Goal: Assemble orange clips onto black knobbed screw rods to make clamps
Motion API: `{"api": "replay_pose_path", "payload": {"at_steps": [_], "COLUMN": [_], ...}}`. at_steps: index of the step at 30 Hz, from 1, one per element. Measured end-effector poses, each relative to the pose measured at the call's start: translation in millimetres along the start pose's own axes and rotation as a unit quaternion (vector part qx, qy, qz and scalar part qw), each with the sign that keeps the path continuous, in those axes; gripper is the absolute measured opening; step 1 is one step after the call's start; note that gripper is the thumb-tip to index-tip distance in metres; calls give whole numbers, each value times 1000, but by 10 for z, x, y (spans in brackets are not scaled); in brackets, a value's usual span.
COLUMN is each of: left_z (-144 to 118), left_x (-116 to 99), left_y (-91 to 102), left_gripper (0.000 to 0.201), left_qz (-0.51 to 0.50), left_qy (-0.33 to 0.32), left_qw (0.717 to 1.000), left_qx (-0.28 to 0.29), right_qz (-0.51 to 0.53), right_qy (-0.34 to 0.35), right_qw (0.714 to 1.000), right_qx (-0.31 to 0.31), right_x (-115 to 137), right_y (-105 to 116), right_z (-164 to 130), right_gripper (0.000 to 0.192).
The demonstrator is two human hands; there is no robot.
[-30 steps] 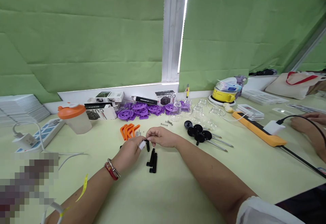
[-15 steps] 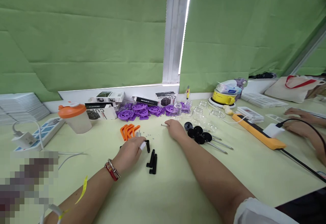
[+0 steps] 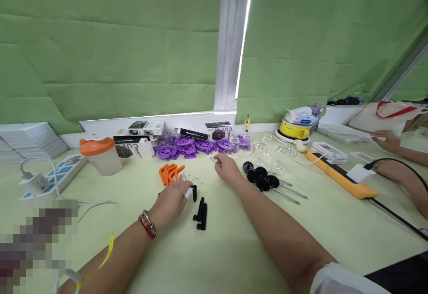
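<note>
My left hand (image 3: 172,198) is closed, its fingers curled over a black plastic part (image 3: 194,193) that shows beside the thumb; most of its grip is hidden, and something white covers the thumb end. Two black L-shaped plastic parts (image 3: 202,216) lie on the table just right of it. With thumb and forefinger, my right hand (image 3: 228,169) pinches a small metal spring (image 3: 212,160), which pokes out to the left. Between the hands are tiny metal bits (image 3: 197,178). Orange bent plastic pieces (image 3: 170,173) and thin metal pins (image 3: 182,177) lie behind my left hand.
Purple plastic wheel-shaped parts (image 3: 183,146) are heaped at the back, by printed boxes (image 3: 135,148). Black discs with metal rods (image 3: 264,179) and clear cups (image 3: 260,150) lie right. A shaker bottle (image 3: 102,158) and orange power strip (image 3: 341,176) flank these; another person's hands (image 3: 388,142) are far right.
My right hand has shifted slightly left and away from me, carrying the spring along. My left hand has stayed almost still. The other person's far hand has lifted away from the table.
</note>
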State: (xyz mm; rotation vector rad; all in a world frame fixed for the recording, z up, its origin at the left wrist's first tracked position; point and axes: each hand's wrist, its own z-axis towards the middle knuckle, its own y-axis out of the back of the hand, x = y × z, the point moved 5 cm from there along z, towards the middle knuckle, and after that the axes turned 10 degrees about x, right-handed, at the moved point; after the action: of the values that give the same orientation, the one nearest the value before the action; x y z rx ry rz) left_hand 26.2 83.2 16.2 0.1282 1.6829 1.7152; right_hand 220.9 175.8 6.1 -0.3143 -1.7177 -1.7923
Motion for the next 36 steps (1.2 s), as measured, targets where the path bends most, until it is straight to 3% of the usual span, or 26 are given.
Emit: {"api": "replay_pose_path", "payload": {"at_steps": [2,4,8,11,15,18,22,25,36], "left_z": [1,2,7,13,17,16,13,15,30], "left_x": [9,22,32,21,-8,-31,-53,-57,-59], "left_y": [-10,-21,-36,-34,-21,-10,-11,-13,-14], "left_gripper": [30,31,33,34,32,29,28,26,23], "left_qz": [5,12,25,38,49,53,53,55,52], "left_qy": [4,15,25,23,15,11,15,20,18], "left_qw": [1000,1000,999,999,998,998,998,998,998], "left_qx": [6,14,24,27,29,25,28,31,33], "right_qz": [133,265,373,359,205,149,278,369,344], "right_qy": [40,67,95,147,225,227,182,170,234], "right_qw": [989,956,908,899,925,938,914,890,889], "right_qx": [48,108,165,201,226,214,233,209,193], "right_x": [130,250,403,521,700,739,658,598,678], "right_y": [21,18,-1,-46,-103,-137,-237,-275,-187], "right_z": [-46,-94,-171,-238,-364,-396,-341,-289,-344], "right_gripper": [27,23,24,31,33,31,30,29,23]}}
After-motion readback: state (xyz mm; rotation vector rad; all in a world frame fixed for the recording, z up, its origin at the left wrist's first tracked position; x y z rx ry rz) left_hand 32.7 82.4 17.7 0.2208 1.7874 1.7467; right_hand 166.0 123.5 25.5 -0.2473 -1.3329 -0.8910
